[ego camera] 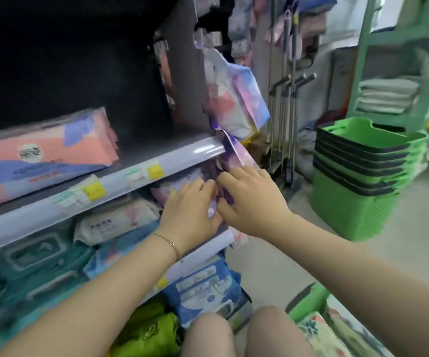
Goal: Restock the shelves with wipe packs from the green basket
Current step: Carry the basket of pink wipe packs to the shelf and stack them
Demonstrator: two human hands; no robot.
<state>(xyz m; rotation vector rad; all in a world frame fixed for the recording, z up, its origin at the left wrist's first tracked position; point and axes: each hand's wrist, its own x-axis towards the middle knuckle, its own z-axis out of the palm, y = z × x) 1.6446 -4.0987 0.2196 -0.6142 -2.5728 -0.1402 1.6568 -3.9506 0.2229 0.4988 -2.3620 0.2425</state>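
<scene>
Both my hands reach into the right end of the middle shelf (120,176). My left hand (190,207) and my right hand (252,199) together grip a purple and pink wipe pack (236,153), its upper end sticking out past the shelf edge. The part between my hands is hidden. More packs lie on this shelf: a white pack (115,222) and teal packs (36,261). The green basket (308,302) sits at the lower right by my knees, with a floral pack (321,336) in it.
A large pink and purple pack (41,155) lies on the upper shelf. A pastel pack (234,99) hangs at the shelf end. Blue packs (203,287) and green packs (151,331) fill the bottom shelf. Stacked green baskets (357,181) and mop handles (285,112) stand to the right.
</scene>
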